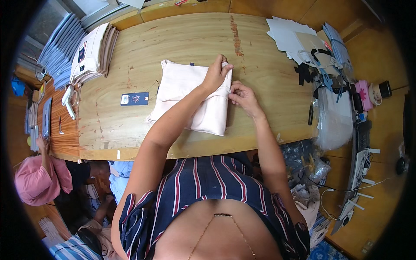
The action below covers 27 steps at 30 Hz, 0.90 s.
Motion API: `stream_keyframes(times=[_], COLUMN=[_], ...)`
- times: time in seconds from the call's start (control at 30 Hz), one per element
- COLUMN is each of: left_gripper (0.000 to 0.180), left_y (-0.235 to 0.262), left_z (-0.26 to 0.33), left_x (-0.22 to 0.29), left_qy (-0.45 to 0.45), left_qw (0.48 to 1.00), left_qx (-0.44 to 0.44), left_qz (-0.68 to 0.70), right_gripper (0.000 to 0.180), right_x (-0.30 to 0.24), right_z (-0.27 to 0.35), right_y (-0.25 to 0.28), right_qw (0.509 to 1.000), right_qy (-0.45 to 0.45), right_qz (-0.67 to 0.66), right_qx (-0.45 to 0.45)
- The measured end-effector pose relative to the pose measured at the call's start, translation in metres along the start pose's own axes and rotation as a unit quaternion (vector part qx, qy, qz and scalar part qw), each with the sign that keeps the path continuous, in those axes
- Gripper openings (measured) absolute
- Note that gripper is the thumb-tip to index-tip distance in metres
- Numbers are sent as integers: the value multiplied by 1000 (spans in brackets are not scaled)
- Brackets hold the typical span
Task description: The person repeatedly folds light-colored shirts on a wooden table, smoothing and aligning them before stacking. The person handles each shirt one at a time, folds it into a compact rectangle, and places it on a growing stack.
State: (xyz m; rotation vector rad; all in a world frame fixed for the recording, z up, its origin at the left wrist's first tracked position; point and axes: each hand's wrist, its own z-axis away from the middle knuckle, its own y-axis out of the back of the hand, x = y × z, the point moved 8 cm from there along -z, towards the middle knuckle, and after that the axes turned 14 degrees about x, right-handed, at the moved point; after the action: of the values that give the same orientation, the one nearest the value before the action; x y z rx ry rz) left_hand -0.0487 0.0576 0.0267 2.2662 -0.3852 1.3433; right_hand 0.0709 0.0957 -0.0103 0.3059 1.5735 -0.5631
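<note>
A pale pink folded garment [177, 84] lies flat on the wooden table in front of me, with a crease running across it. My left hand [216, 76] reaches over it and holds its far right corner, fingers bent around the cloth. At the middle of its right edge, my right hand [245, 97] pinches the fabric between thumb and fingers. A dark blue hang tag [135, 99] rests on the table to the garment's left, with a thin dark string near it. A small navy label [192, 64] sticks out at the far edge.
Stacks of folded blue garments [58, 47] and pale garments [93, 54] stand at the far left, near a white tagging gun-like tool [69, 102]. Papers [290, 37], dark straps and clear plastic bags [333, 119] lie right. Another person in a pink hat [37, 180] is at lower left.
</note>
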Motion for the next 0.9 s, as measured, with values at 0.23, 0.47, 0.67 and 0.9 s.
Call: stream_keyframes(times=[0.23,0.47,0.67,0.9], left_gripper=[33,52,55,50], left_y=[-10,-18,49,221], left_z=[-10,22,142,182], left_x=[-3,9,27,3], left_qy=[-32,-127,-161,197], left_qw=[999,950,885,826], left_qx=[10,-15,-139,238], left_qz=[-36,-284,-414,-472], right_gripper=[11,9,10,27], right_x=[-11,-29,-67,-33], right_z=[58,84,25,-109], right_y=[29,23,34,-114], right_qw=[947,897,874,875], right_qy=[160,216,222,222], right_qz=[158,331,357,426], right_qx=[228,200,243,-51])
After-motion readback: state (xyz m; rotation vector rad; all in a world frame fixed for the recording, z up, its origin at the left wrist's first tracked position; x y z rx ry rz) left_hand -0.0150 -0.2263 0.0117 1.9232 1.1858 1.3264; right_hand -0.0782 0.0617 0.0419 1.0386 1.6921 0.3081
